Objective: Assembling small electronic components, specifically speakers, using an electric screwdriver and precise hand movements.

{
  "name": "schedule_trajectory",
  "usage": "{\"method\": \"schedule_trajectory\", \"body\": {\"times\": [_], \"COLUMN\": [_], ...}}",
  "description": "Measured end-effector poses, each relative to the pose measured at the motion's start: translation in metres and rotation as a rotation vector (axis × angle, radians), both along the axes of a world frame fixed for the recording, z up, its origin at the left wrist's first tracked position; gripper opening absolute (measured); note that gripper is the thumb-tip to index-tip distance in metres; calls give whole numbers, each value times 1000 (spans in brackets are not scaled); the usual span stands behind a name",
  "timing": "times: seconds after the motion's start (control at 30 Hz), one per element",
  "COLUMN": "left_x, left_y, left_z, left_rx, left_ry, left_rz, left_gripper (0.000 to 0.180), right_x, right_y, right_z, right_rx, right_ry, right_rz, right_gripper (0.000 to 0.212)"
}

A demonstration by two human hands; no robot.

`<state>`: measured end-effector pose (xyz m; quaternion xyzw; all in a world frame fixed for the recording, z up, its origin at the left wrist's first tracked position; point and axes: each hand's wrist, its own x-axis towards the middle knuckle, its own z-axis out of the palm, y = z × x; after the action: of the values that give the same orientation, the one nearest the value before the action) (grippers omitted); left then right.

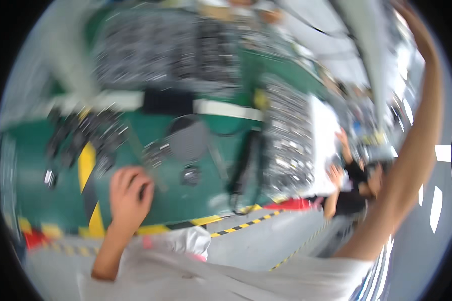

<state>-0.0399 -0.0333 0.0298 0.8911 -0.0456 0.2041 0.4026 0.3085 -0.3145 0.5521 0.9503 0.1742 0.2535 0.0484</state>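
Note:
My left hand [129, 194] is over the green mat [181, 205] near the table's front edge. Its fingers are bent and apart, with a dark gap between them; blur hides any small thing there. Beyond it lie several dark small parts [83, 133] in a loose cluster, and one small silver-and-black piece [50, 178]. To its right are a round grey disc [188, 138], a small metal part [190, 174] and a small pile of metal parts [157, 152]. My right arm [407, 145] is raised high at the right; its hand is cut off at the upper rim.
Trays of dark parts [160, 47] fill the table's back. Another tray of metallic parts [289, 140] stands at the right, near a black strap-like object [246, 163]. A co-worker [354, 195] reaches over a white surface [324, 135]. Yellow-black tape [206, 219] marks the table edge.

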Motion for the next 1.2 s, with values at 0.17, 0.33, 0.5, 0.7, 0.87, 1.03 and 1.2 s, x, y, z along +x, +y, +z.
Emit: {"method": "schedule_trajectory", "body": {"times": [0.17,0.33,0.5,0.7,0.87,1.03,1.2], "left_x": [-14,-16,-18,-30,-30,-19,-24], "left_y": [10,4,2,13,16,15,15], "left_z": [-1,-4,-2,10,12,2,2], "left_rx": [72,114,88,79,166,188,194], "left_ry": [61,78,84,212,274,226,264], "left_rz": [18,-40,-78,-90,-169,-122,-105], "left_gripper": [9,10,12,31,68,57,52], "right_x": [29,28,12,-132,-206,-217,-202], "right_y": [43,113,2,-25,-39,-26,-16], "right_z": [-18,-1,-41,-164,-342,-454,-485], "right_rx": [-185,61,174,301,340,405,311], "right_ry": [62,281,-487,-529,50,446,502], "right_rz": [181,-1087,382,389,440,384,402], "right_gripper": [45,38,29,25,18,15,17]}}
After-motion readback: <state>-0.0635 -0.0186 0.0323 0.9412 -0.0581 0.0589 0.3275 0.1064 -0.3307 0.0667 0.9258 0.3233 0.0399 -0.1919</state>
